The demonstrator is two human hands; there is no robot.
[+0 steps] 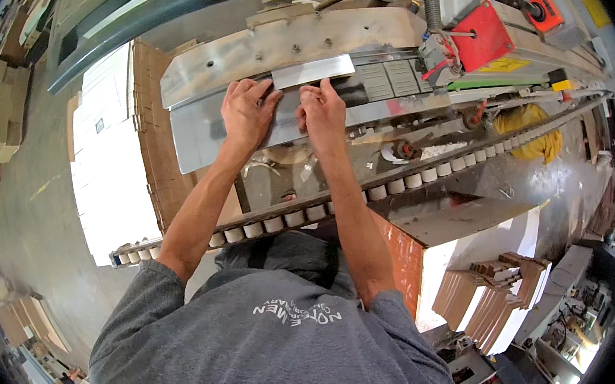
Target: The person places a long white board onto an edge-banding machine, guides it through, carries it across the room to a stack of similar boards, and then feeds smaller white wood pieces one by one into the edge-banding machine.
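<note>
A pale, flat rectangular strip (314, 72) lies along the machine bed in front of me, against a long upright fence (297, 39). My left hand (248, 112) rests over the smooth metal plate (195, 135), fingers bent and apart, tips close to the strip's left end. Just below the strip's near edge is my right hand (323, 115). Its fingers curl in together and the index finger reaches up to that edge; whatever lies inside them is hidden. To the strip's right, several flat grey pieces (388, 79) sit in a line on the bed.
A red machine housing (485, 34) stands at the far right of the bed. A roller rail (297, 219) crosses between me and the machine. White-topped stacked sheets (106, 148) stand at left. Cardboard pieces (489, 286) are stacked at right, near a yellow cloth-like bundle (535, 130).
</note>
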